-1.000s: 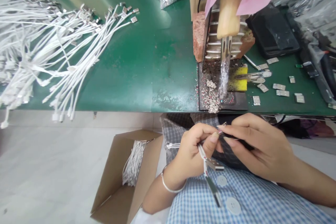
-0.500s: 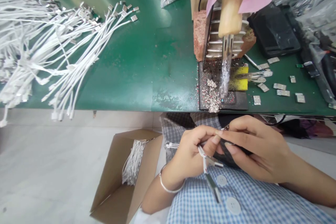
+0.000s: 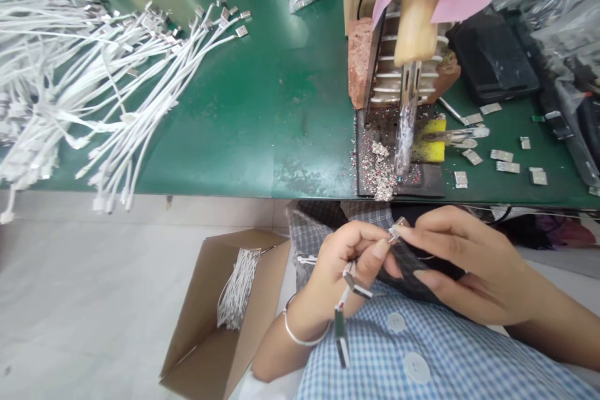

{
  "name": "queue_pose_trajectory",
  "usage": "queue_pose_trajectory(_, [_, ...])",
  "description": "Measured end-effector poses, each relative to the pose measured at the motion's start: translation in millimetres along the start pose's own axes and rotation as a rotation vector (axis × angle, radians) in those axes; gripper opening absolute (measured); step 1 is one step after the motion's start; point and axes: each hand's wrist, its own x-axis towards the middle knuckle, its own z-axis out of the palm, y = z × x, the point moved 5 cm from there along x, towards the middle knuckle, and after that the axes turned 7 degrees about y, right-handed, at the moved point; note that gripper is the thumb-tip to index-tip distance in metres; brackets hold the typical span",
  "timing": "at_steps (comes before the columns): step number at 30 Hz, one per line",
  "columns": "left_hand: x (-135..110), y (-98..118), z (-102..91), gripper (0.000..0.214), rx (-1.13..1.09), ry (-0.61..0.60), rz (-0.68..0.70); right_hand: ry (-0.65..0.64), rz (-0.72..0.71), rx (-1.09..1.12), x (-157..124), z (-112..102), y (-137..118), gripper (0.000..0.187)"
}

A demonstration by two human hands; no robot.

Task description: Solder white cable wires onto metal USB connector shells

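Note:
My left hand [image 3: 352,262] is closed around a few thin white cables [image 3: 307,259], whose ends stick out at its left side. Between its thumb and forefinger is pinched the end of one cable with a metal USB plug [image 3: 400,223]. Below that hand dangle two more USB plugs, one short [image 3: 359,287] and one on a green board [image 3: 342,340]. My right hand [image 3: 462,262] has its forefinger resting against the pinched plug. Its thumb is spread apart from that finger, and the hand looks open.
A soldering iron [image 3: 416,19] with a wooden handle points down over solder crumbs [image 3: 382,175]. Nearby lie a yellow sponge [image 3: 434,151] and loose USB plugs [image 3: 507,167]. Bundled white cables [image 3: 140,94] cover the bench's left. A cardboard box [image 3: 197,306] stands below.
My right fingers have drawn back slightly to the right, uncovering the metal plug at my left fingertips. The dangling plugs have swung left.

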Motion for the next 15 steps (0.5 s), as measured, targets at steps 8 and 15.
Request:
queue_pose_trajectory(8, [0.5,3.7,0.8,0.015,-0.006,0.040,0.047,0.026,0.012,0.044,-0.2,7.1,-5.0,0.056])
queue_pose_trajectory(15, [2.5,5.4,0.8,0.007,-0.017,0.040,0.054,0.005,-0.034,-0.097,-3.5,11.6,-10.3,0.058])
